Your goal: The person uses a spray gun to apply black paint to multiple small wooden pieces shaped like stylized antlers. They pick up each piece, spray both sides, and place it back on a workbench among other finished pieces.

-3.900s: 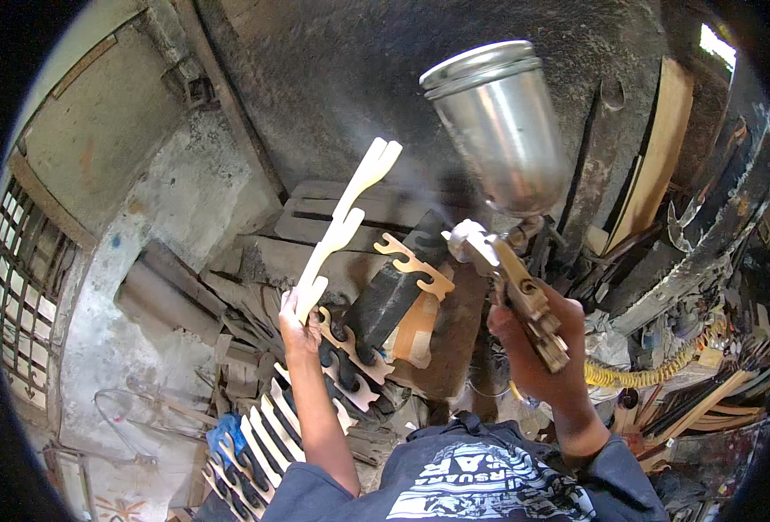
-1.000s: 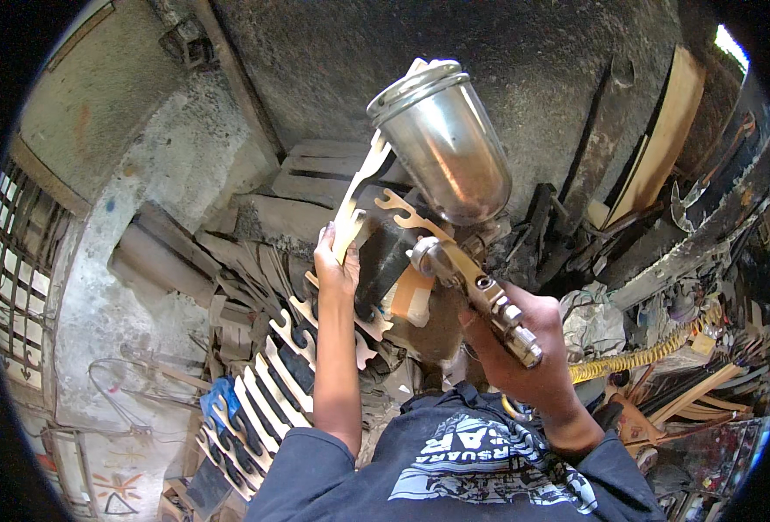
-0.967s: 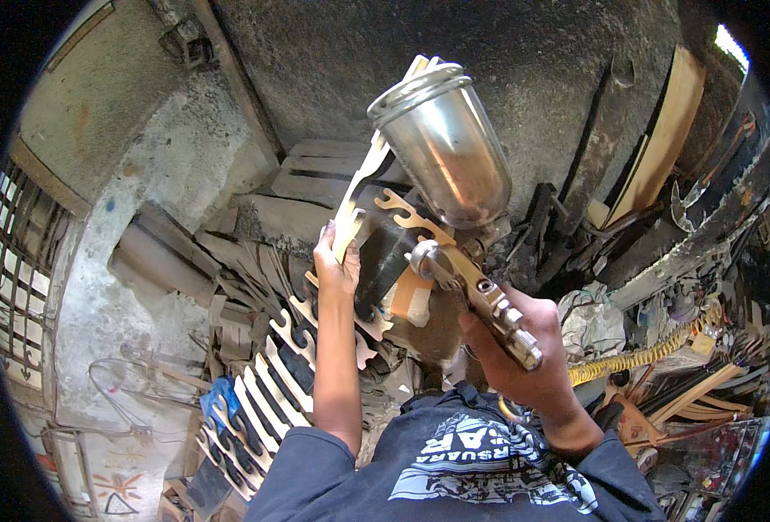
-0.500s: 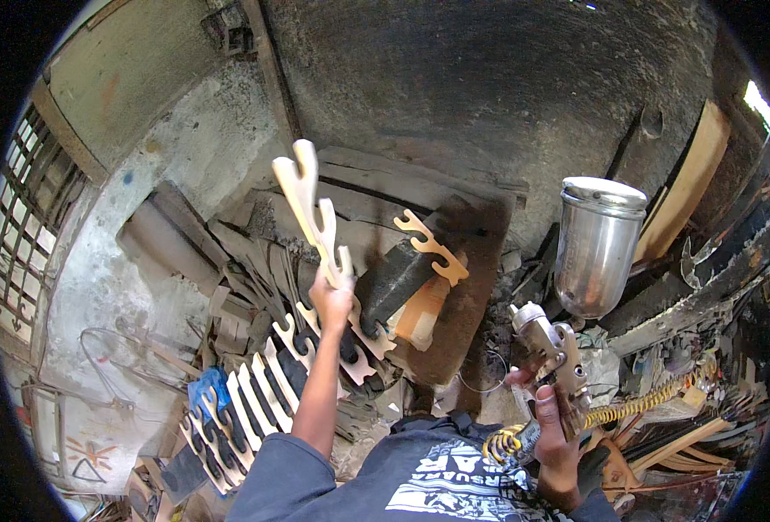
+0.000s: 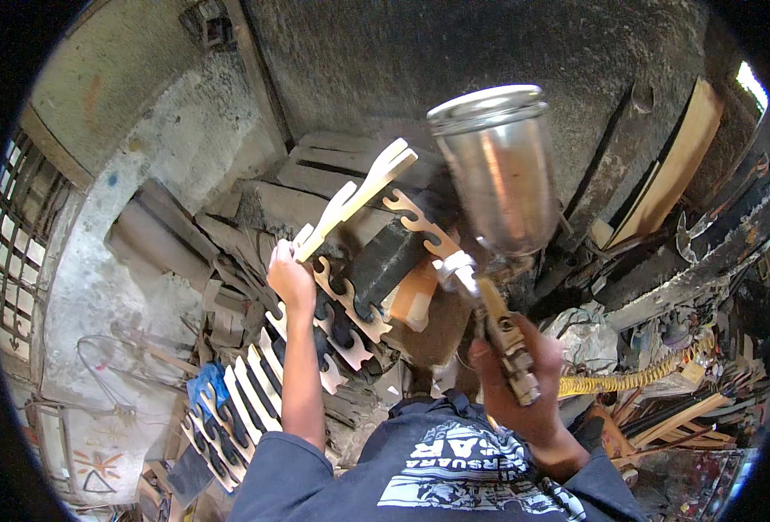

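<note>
In my left hand [image 5: 291, 277], fingers closed round its lower end, is a pale wooden piece with notched, forked arms [image 5: 347, 209], tilted up to the right. My right hand [image 5: 526, 370] is wrapped round the handle of a metal spray gun [image 5: 500, 335]. A large silver cup [image 5: 502, 178] with a lid sits atop the gun, whose nozzle end points left towards the wooden piece, apart from it. The gun and hand are slightly blurred. Behind, a similar notched wooden piece [image 5: 418, 224] lies on a dark block [image 5: 388, 261].
At the lower left stands a row of several notched wooden pieces [image 5: 244, 402], beside a blue plastic bag [image 5: 207, 383]. A yellow coiled hose [image 5: 633, 380] runs to the right. Scrap wood [image 5: 681, 426] and long boards [image 5: 676, 174] lie and lean at the right, near a dark wall.
My right hand has lifted the spray gun up and left, turning its nozzle end leftward. My left hand has shifted left, and its wooden piece now leans to the right.
</note>
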Available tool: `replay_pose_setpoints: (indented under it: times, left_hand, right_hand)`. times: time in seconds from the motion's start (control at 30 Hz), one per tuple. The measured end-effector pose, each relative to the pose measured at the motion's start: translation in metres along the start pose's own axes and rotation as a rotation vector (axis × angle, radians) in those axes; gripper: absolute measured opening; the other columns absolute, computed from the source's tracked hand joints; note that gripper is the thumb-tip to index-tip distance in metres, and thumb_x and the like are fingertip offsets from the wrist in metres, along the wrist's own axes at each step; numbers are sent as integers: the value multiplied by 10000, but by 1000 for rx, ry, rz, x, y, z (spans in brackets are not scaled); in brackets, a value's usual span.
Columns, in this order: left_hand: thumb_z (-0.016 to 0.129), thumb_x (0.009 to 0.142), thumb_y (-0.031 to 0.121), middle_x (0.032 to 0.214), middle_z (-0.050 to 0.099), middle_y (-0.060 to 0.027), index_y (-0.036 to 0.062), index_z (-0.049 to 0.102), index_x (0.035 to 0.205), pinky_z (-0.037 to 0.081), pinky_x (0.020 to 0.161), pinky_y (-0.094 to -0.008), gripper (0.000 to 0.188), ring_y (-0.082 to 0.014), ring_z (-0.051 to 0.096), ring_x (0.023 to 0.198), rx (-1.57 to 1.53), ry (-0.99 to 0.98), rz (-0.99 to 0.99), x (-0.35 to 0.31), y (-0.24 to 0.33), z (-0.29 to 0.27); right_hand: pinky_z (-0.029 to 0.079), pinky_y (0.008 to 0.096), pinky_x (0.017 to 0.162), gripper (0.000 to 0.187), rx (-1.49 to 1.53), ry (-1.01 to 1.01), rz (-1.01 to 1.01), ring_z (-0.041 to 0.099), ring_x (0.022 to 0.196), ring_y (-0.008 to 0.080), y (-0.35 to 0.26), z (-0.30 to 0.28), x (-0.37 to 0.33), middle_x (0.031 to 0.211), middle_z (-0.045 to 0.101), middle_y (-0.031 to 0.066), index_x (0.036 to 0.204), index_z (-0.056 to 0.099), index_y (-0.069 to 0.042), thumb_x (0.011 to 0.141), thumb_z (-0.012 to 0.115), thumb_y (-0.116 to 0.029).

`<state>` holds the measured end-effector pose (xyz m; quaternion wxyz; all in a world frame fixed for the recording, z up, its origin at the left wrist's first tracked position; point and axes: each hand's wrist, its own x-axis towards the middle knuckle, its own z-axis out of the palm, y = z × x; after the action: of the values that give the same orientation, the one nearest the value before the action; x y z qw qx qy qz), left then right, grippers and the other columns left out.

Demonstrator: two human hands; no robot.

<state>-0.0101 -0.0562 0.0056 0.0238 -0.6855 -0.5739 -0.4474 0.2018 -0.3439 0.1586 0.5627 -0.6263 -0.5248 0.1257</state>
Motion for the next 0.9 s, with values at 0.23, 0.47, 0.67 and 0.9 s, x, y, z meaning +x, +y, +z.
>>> replay_pose_setpoints:
  times: [0.23, 0.47, 0.67, 0.9]
  left_hand:
    - [523, 755, -20, 805, 594, -170, 31, 532, 824, 454, 635, -459, 87, -405, 596, 746, -82, 20, 31, 6, 23, 13]
    - [517, 758, -16, 809, 596, -166, 31, 540, 824, 452, 636, -458, 84, -398, 594, 750, -59, 9, 95, -2, 30, 10]
    - [539, 739, -22, 855, 626, -163, 19, 615, 964, 499, 674, -403, 241, -354, 636, 777, -140, -10, 117, -10, 6, 5]
    - [646, 794, 93, 939, 697, -150, -33, 658, 990, 507, 781, -313, 234, -238, 673, 836, -374, -3, 189, 16, -62, 13]
  right_hand:
    - [468, 328, 517, 147, 77, -128, 11, 615, 530, 246, -2, 21, -5, 624, 591, 132, 895, 612, 26, 823, 668, -90]
    - [489, 296, 575, 220, 31, 40, -26, 631, 672, 164, 7, 4, -3, 788, 623, 113, 1023, 563, 24, 863, 676, -76]
    - [452, 278, 578, 133, 110, 179, 112, 569, 627, 115, 19, -18, 1, 716, 609, 49, 995, 586, 3, 902, 608, -91]
    - [501, 291, 781, 342, 607, 59, 396, 644, 911, 196, 14, -53, -34, 1031, 648, 148, 1193, 530, 36, 904, 604, -132]
